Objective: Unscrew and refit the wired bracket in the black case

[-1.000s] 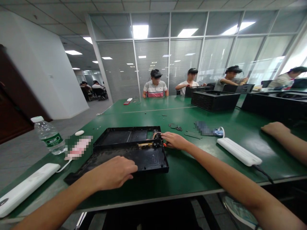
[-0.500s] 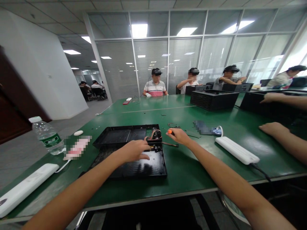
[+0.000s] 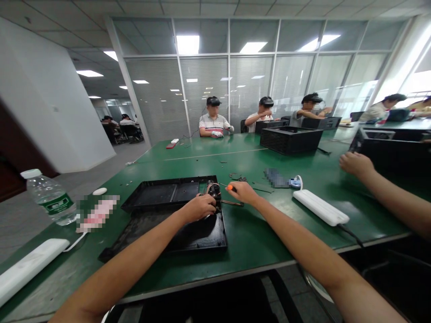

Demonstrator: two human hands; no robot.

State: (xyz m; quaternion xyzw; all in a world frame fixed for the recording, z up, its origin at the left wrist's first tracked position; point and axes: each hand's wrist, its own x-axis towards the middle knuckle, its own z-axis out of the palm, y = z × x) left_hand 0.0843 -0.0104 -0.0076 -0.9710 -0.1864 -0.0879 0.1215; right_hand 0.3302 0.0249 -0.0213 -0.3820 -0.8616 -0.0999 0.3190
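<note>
A black plastic case (image 3: 158,231) lies opened out on the green table in front of me, its raised half (image 3: 182,194) at the back. My left hand (image 3: 199,208) reaches over it, fingers curled together at the right side, next to a bundle of wires (image 3: 213,187) and small dark parts. What those fingers grip is hidden. My right hand (image 3: 245,193) is closed on a screwdriver with an orange handle (image 3: 230,187), just right of the case. Its thin shaft points left towards the wires. A loose cable (image 3: 233,203) runs out of the case below that hand.
White power strips (image 3: 319,207) lie right and left, with a water bottle (image 3: 50,197) at the left. Small dark scraps (image 3: 237,177) lie behind my right hand. A co-worker's hand (image 3: 357,164) touches a black case (image 3: 397,152) at right. More people sit across the table.
My left hand has closed its fingers and moved in at the wires. The screwdriver's shaft now shows, pointing left. The view has shifted right, and the co-worker's near hand has moved up to the black case.
</note>
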